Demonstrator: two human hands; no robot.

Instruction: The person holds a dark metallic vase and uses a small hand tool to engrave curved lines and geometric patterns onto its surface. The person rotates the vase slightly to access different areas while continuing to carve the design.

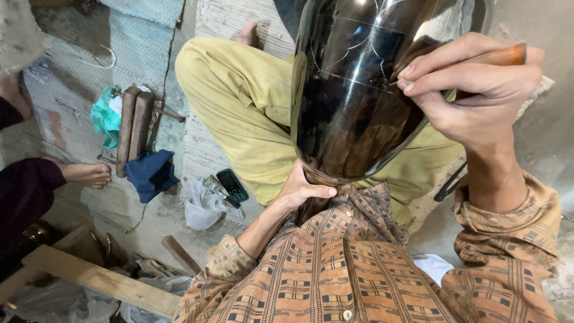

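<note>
A large glossy black vase point(359, 90) rests on my lap, its narrow neck pointing toward my chest. Thin scratched lines run across its shiny side. My left hand point(302, 188) grips the neck from below. My right hand point(472, 90) is closed around a wooden-handled engraving tool point(502, 57), its tip pressed on the vase's upper right side. My legs in yellow-green trousers point(239, 101) are crossed under the vase.
A small mobile phone point(232, 185) and a crumpled plastic bag point(203, 206) lie on the floor left of my knee. Wooden mallets point(134, 128), a blue cloth point(150, 173) and a green cloth point(106, 116) lie further left. Another person's foot point(86, 174) is at the left edge. A wooden plank point(101, 280) lies bottom left.
</note>
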